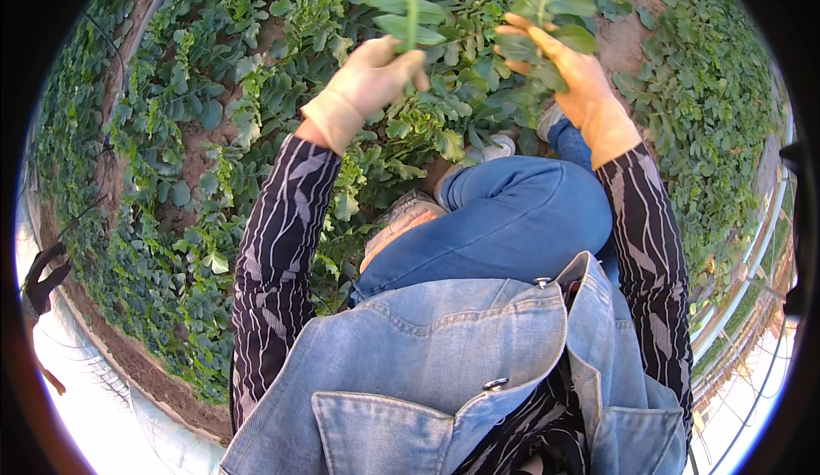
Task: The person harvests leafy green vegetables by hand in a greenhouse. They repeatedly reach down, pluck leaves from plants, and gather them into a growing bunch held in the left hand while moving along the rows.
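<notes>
Pale gloves cover both hands. My left hand [367,82] is closed round the lower stalk of a green lobed leaf [412,5], which points up and away from me and is blurred. Across from it, my right hand [585,90] has its fingers curled about another long lobed leaf [547,1]. Part of that leaf covers the fingers, and its lower end hangs below them. Both hands are raised over the low leafy plants [453,120], apart from each other.
Dense green plants [188,244] spread all round, with bare soil [621,43] showing between rows. My bent knee [530,210] in jeans and my shoes are close below the hands. A hose or pipe [154,9] runs at the far left. Pale rails [752,261] stand at the right.
</notes>
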{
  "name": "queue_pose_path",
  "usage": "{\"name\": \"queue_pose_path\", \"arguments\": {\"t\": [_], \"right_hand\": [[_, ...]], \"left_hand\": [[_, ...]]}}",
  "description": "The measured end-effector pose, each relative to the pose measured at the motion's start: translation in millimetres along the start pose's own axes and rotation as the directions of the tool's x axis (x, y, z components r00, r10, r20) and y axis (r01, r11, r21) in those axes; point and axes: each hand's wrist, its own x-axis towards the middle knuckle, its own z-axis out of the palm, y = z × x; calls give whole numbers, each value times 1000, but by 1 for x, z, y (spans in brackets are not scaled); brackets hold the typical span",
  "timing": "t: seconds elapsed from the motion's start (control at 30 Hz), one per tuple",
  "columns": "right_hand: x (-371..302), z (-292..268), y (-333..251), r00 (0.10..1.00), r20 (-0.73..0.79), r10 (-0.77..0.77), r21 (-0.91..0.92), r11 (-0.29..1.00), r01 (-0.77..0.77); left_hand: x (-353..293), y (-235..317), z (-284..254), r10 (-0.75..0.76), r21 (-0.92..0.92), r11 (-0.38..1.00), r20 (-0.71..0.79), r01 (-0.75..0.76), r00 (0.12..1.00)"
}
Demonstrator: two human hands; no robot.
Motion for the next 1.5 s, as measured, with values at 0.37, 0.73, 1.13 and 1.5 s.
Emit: {"name": "queue_pose_path", "arguments": {"t": [0.37,0.73,1.13,1.5], "right_hand": [[3,42,-16,951,-304,-51,57,996,71],[-25,13,-26,815,-579,13,301,933,199],[-29,-32,-15,804,-485,-344,-147,938,313],[-85,-117,9,684,-726,-67,349,822,451]], "left_hand": [[5,39,47,451,491,721,203,-488,869],[-37,-171,50,-149,926,328,248,-189,957],[-49,-180,52,56,925,298,229,-235,972],[-11,-151,45,-296,971,240,64,9,953]]}}
